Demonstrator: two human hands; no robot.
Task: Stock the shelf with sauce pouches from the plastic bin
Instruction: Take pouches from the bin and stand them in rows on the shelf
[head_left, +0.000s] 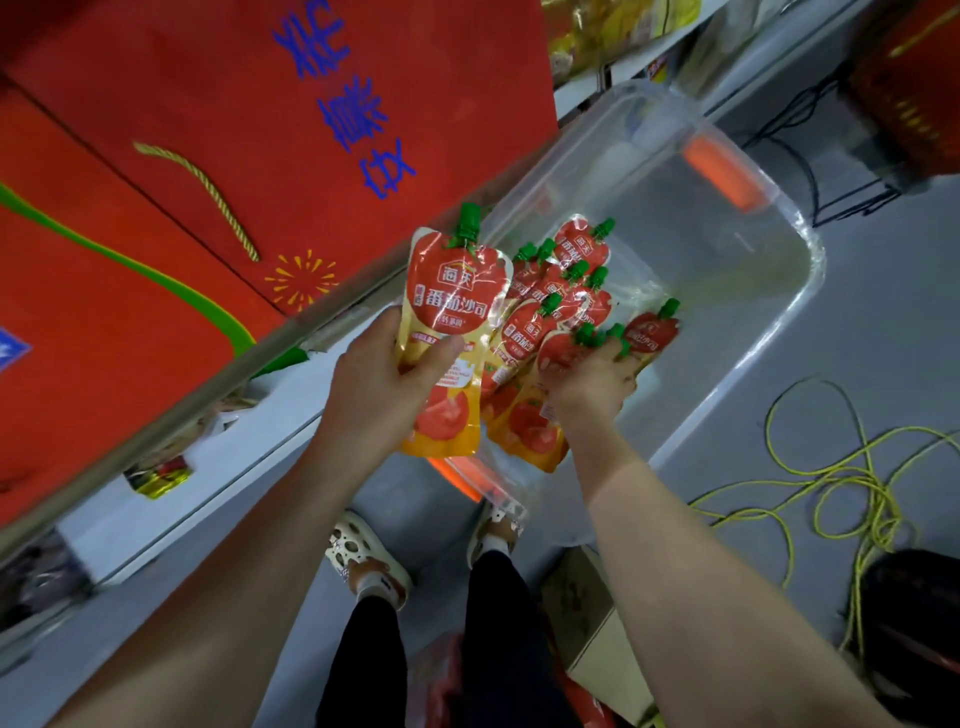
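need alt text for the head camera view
A person's left hand holds up a red and yellow sauce pouch, while the right hand grips more pouches in a clear plastic bin on the floor.

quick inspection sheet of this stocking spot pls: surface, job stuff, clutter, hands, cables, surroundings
surface: grey floor; the bin stands on it beside the shelf
job's things: clear plastic bin with orange latches, holding a pile of sauce pouches with green caps; one lifted pouch is above its near end
clutter: cardboard box on the floor by the person's feet
hands: left hand grips the lifted pouch; right hand is down in the bin, fingers curled over pouches in the pile
cables: yellow cord in loose loops on the floor right of the bin; black cables beyond it
surroundings: white shelf on the left, red bags on it
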